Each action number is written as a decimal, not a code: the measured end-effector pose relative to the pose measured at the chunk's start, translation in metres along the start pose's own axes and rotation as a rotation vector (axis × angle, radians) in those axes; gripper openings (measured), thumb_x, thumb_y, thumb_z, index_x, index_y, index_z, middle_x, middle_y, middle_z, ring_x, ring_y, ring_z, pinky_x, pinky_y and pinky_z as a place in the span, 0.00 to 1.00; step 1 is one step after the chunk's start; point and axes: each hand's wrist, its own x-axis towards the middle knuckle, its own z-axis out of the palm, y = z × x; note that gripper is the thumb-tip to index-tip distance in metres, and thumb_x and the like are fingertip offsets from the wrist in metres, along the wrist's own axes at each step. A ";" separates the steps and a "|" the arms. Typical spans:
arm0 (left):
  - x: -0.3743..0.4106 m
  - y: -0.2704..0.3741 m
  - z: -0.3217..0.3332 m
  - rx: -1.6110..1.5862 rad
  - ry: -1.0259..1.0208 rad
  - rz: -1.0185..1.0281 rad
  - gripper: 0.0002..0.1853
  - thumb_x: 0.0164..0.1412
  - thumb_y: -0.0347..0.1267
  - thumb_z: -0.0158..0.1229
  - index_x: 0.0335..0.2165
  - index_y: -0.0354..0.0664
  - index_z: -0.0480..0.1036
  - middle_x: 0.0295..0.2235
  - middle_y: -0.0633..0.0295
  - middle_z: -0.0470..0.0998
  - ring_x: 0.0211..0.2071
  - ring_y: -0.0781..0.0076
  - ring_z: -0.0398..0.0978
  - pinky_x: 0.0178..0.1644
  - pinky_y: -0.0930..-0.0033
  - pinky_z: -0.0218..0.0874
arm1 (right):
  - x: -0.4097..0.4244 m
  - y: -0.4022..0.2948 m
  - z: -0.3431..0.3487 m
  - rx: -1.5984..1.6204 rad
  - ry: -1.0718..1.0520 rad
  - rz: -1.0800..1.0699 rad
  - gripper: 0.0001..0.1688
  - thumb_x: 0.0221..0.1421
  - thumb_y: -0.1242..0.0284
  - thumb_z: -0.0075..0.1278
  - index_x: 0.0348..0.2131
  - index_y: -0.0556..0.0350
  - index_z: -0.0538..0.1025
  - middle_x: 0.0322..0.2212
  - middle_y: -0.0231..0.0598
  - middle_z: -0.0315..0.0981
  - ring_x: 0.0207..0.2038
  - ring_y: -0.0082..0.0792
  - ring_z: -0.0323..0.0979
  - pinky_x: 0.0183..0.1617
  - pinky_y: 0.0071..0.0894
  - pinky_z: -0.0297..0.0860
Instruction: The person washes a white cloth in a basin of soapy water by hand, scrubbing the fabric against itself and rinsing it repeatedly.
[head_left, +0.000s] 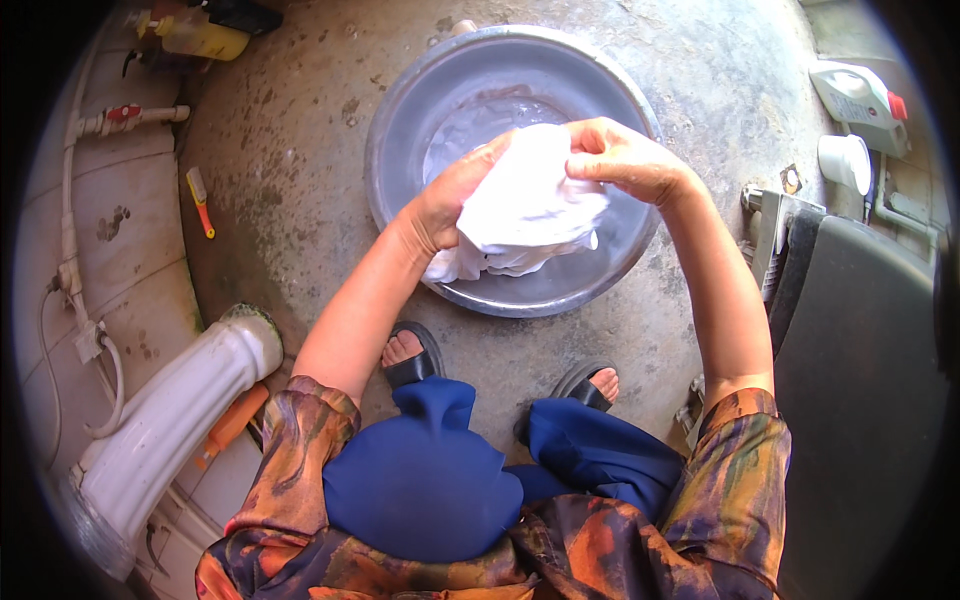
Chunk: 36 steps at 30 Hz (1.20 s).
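A wet-looking white cloth (529, 202) is bunched between my two hands, above a wide grey metal basin (517, 296) on the floor. My left hand (450, 196) grips its left side, the fingers partly hidden behind the fabric. With thumb and fingers, my right hand (619, 159) pinches the cloth's upper right edge. Folds of it hang down towards the near rim of the basin. Inside the basin, water (517, 112) with some foam shows behind my hands; what lies under the cloth is hidden.
A white pedestal (176, 435) stands at the left, near a brush with an orange handle (199, 202). On the right are a dark grey panel (862, 390), a white tub (844, 161) and a white jug with a red cap (859, 105). A valved pipe (131, 120) runs along the left wall.
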 end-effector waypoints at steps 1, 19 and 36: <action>-0.002 0.004 -0.004 -0.085 -0.016 -0.047 0.30 0.57 0.44 0.50 0.51 0.33 0.59 0.46 0.54 0.68 0.45 0.68 0.69 0.52 0.69 0.59 | -0.003 -0.005 0.001 -0.040 -0.001 -0.001 0.28 0.44 0.57 0.57 0.39 0.59 0.71 0.31 0.28 0.70 0.35 0.18 0.66 0.40 0.17 0.62; 0.027 -0.011 -0.025 -0.318 0.270 0.261 0.17 0.62 0.39 0.44 0.42 0.38 0.67 0.39 0.57 0.73 0.41 0.68 0.72 0.48 0.64 0.63 | 0.015 -0.005 0.064 -0.293 0.719 -0.342 0.23 0.48 0.69 0.48 0.45 0.52 0.65 0.32 0.40 0.71 0.32 0.33 0.71 0.35 0.26 0.67; 0.009 -0.016 0.005 0.017 0.668 0.189 0.15 0.62 0.41 0.44 0.33 0.41 0.71 0.25 0.69 0.69 0.28 0.81 0.67 0.30 0.75 0.61 | 0.076 0.009 0.111 -0.626 1.151 -0.159 0.07 0.54 0.72 0.41 0.35 0.52 0.67 0.18 0.51 0.71 0.24 0.51 0.72 0.26 0.48 0.66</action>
